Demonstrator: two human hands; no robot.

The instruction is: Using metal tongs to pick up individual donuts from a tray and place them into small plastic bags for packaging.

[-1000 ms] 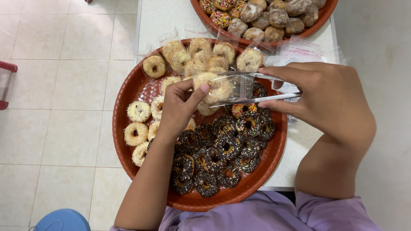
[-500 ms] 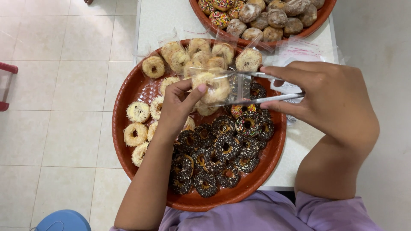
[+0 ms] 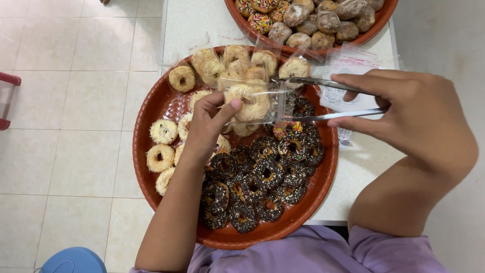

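Note:
My left hand [image 3: 209, 124] pinches a clear plastic bag [image 3: 255, 101] with a pale crumb-coated donut inside, held over a round reddish-brown tray [image 3: 151, 108]. My right hand [image 3: 409, 119] grips metal tongs [image 3: 323, 98] whose tips reach into the bag's open side. On the tray lie several pale donuts [image 3: 162, 131] at the left and top, some in bags, and several chocolate sprinkled donuts [image 3: 262, 174] at the lower right.
A second reddish tray [image 3: 384, 17] of assorted donuts sits at the top on the white table [image 3: 187, 23]. A stack of clear bags [image 3: 348, 63] lies between the trays. Tiled floor at left, with a blue object [image 3: 73, 260] at the bottom.
The tongs have opened slightly at the bag's mouth and the bagged donut sits a little deeper. Both hands have barely shifted.

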